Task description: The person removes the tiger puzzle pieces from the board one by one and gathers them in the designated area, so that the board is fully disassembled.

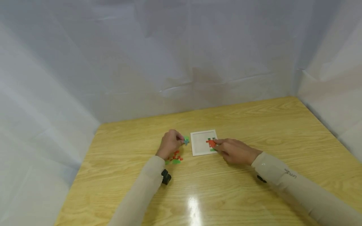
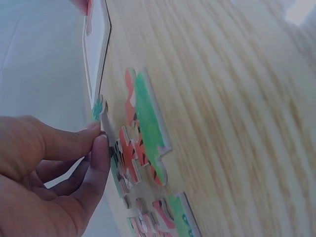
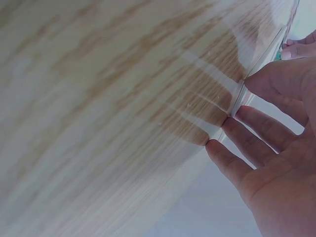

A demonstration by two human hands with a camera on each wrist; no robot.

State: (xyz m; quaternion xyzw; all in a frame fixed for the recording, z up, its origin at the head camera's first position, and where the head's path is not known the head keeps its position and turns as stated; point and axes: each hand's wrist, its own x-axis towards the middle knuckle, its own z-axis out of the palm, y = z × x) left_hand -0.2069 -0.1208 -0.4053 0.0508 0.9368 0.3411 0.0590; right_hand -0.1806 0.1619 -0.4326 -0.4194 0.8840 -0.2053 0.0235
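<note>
My left hand (image 1: 171,143) pinches a green-and-teal jigsaw piece (image 2: 98,107) between thumb and forefinger, left of a white square puzzle tray (image 1: 199,147). Beneath and beside that hand, several loose red and green jigsaw pieces (image 2: 150,113) lie on the table, some overlapping. At the tray's right side, a few joined pieces, mostly red with green parts (image 1: 211,143), sit inside the rim. My right hand (image 1: 236,151) reaches over this rim, its thumb and forefinger close to the red pieces. In the right wrist view, its extended fingertips (image 3: 213,146) touch down along the tray's edge.
The wooden table (image 1: 226,191) has a glossy surface that reflects light near its front. White sheeting (image 1: 147,62) hangs behind the table and on both sides. A dark wrist device (image 1: 166,177) is strapped at the left sleeve, another under the right one.
</note>
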